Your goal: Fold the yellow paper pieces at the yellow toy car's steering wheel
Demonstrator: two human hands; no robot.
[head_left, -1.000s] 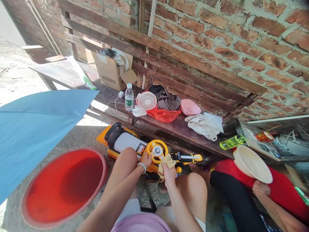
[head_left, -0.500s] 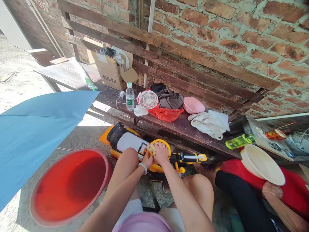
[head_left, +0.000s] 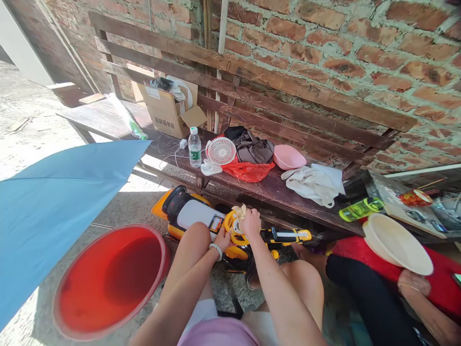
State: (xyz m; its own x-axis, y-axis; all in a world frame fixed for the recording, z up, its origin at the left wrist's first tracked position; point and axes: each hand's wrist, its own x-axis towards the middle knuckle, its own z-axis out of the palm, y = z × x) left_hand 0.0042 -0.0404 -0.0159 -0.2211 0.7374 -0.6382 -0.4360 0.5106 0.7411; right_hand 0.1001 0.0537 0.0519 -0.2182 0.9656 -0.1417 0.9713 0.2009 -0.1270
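Note:
Across my knees lies a yellow, white and black ride-on toy (head_left: 193, 214), with a yellow steering wheel (head_left: 228, 222) near its middle. My left hand (head_left: 224, 238), a beaded bracelet at its wrist, is closed on the near left part of the wheel's rim. Over the wheel's right side is my right hand (head_left: 251, 223), its fingers bent around a crumpled beige cloth (head_left: 239, 210) that sticks out at the upper left. The wheel's pale hub shows between the two hands. My right fingertips are partly hidden.
A red tub (head_left: 111, 281) of liquid stands at left, below a blue umbrella (head_left: 61, 211). On the wooden bench (head_left: 266, 192) are a cardboard box (head_left: 162, 113), water bottle (head_left: 195, 148), white fan (head_left: 221, 151) and pink basin (head_left: 289, 157). Another person's hand (head_left: 414, 282) holds a cream basin (head_left: 396, 245).
My right hand and the cloth have moved up and right along the wheel, baring its hub. My left hand stays at the rim. The view has shifted slightly.

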